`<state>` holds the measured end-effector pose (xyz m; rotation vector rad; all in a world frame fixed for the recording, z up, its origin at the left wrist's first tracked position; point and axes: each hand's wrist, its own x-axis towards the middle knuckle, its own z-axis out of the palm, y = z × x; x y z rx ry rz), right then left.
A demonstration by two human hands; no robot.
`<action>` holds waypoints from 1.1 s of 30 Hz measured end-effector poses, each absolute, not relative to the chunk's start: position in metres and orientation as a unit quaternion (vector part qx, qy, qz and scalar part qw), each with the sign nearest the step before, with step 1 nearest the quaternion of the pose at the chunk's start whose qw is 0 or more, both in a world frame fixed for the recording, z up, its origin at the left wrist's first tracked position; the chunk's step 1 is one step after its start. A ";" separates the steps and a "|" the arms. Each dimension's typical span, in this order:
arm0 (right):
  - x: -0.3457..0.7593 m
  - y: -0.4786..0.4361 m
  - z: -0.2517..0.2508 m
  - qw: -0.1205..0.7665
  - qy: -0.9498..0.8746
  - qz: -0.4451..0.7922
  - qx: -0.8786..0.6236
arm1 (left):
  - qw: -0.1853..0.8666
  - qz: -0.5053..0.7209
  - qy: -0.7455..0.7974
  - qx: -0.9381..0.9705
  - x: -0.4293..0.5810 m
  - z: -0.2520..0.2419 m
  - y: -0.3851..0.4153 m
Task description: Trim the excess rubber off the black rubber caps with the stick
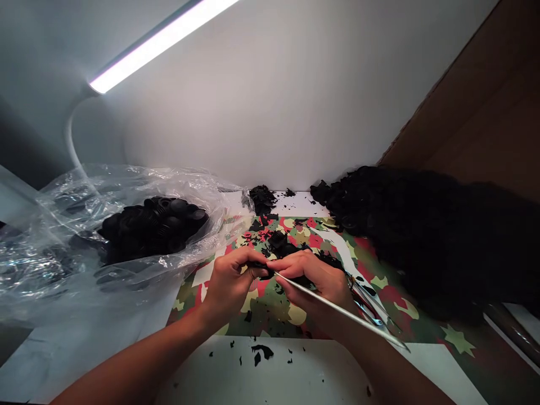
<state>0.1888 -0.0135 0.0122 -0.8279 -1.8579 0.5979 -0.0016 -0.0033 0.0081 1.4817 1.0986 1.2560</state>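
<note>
Near centre, the left hand (230,281) pinches a black piece (265,273), the right hand (314,275) a stick (337,308). A slip could jab the left.

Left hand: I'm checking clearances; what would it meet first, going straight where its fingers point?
Likely the right hand, its fingertips just ahead at the small black piece the left hand holds, though depth is unclear.

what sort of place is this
Probably an indoor workspace for small handwork: a lit white bar lamp, a clear plastic bag of round black parts, and thin black scraps strewn over a camouflage-patterned sheet.
</note>
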 end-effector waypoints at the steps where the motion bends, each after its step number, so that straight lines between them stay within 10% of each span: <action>1: 0.189 -0.013 0.012 0.489 -0.769 0.238 -0.337 | 0.440 0.504 0.443 0.596 -0.001 0.009 -0.003; 21: 0.179 -0.012 0.004 0.481 -0.807 0.016 -0.342 | 0.488 0.493 0.459 0.556 0.000 0.007 -0.003; 33: 0.195 -0.012 0.010 0.459 -0.744 0.312 -0.373 | 0.504 0.487 0.459 0.546 -0.001 0.008 -0.002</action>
